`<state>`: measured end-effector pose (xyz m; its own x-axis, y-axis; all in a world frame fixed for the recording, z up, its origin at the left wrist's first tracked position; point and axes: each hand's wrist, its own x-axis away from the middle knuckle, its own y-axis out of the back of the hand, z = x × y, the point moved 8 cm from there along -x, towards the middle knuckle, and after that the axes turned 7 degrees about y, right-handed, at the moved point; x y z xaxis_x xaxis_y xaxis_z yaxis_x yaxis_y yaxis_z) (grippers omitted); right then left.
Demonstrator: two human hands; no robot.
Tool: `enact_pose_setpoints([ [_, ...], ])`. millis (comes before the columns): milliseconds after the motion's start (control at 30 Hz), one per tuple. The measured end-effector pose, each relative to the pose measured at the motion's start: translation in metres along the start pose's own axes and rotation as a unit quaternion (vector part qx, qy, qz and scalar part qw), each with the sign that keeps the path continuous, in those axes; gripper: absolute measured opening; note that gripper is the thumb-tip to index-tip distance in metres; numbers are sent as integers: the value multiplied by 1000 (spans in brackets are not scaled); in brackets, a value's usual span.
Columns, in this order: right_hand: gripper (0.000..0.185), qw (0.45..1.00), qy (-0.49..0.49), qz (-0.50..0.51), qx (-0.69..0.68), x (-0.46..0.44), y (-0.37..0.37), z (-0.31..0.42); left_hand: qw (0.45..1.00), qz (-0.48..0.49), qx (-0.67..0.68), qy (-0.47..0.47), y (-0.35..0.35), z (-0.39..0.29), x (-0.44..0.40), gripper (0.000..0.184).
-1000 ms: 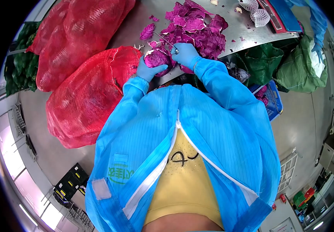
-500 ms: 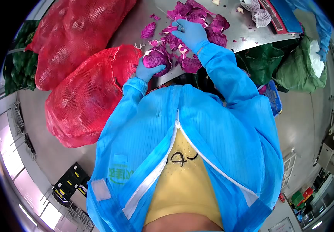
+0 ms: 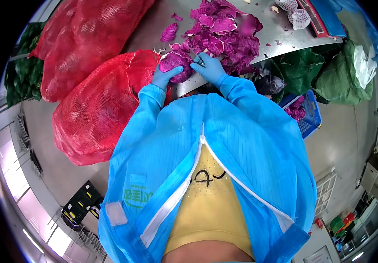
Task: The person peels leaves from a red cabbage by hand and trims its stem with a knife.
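Observation:
A round purple cabbage (image 3: pixel 176 65) is held at the near edge of the metal table (image 3: pixel 156 24). My left hand (image 3: pixel 166 75), in a blue glove, is wrapped round its left and near side. My right hand (image 3: pixel 208 68), also gloved, is at the cabbage's right side with its fingers curled. A small dark thing, perhaps part of a knife handle, shows between those fingers; its blade cannot be made out. Loose purple leaves (image 3: pixel 224 35) lie in a heap beyond my right hand. One separate leaf (image 3: pixel 169 32) lies behind the cabbage.
Red mesh sacks (image 3: pixel 103 103) stand at the left. At the right are a green sack (image 3: pixel 300 70), a blue basket (image 3: pixel 309 115) with purple leaves and white foam nets (image 3: pixel 299 19). A co-worker's blue sleeve (image 3: pixel 367 22) shows at the far right.
My right hand moved from the cabbage out over the leaf heap, then back beside the cabbage. My left hand kept its hold. The co-worker's arm shifted at the far right.

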<state>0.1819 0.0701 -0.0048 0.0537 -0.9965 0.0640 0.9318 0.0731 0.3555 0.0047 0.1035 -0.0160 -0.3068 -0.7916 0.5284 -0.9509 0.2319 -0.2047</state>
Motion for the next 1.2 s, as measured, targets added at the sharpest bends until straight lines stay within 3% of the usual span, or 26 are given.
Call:
enact_pose_setpoints([
  [33,29,994,49,14,101,-3,0,16,1000,13,-4,16,-1,0,-2,64],
  [233,17,995,57,-18,83,-12,11,28,996,-23,-12,91,-2,-5,8,64],
  [367,15,980,118,-126,98,-26,57,32,999,32,-32,30,7,7,-9,66],
  [500,19,983,103,-122,88,-35,74,35,999,14,-43,-5,7,-1,-7,71],
  [567,23,985,37,-160,58,-29,73,27,999,31,-29,2,-1,-4,-1,75],
  [667,49,991,74,-104,26,-26,48,31,998,27,-51,-26,3,1,-5,75],
  [700,65,996,69,-56,-9,-24,37,33,998,27,-55,-23,4,1,-6,79],
  [733,68,995,73,-33,54,-25,28,28,998,28,-54,-24,6,3,-7,79],
  [833,73,996,41,20,76,-28,16,15,994,23,-100,-37,9,7,-9,89],
  [900,67,990,1,119,-76,-36,-5,-2,987,30,-145,-70,7,6,-6,101],
  [933,67,990,1,120,-77,-42,-1,-3,987,28,-145,-69,8,7,-6,101],
  [1000,60,988,61,126,66,-52,17,9,982,10,-173,-77,10,10,-5,106],
  [1033,54,990,60,117,46,-55,28,22,981,18,-172,-86,5,5,-3,107],
  [1067,52,980,69,119,145,-56,41,46,982,19,-170,-83,-3,-3,3,107],
  [1133,50,949,107,113,274,-63,51,84,952,24,-290,-97,-20,-23,16,107],
  [1200,49,946,110,84,293,-69,54,107,948,21,-299,-109,-17,-16,9,107],
])
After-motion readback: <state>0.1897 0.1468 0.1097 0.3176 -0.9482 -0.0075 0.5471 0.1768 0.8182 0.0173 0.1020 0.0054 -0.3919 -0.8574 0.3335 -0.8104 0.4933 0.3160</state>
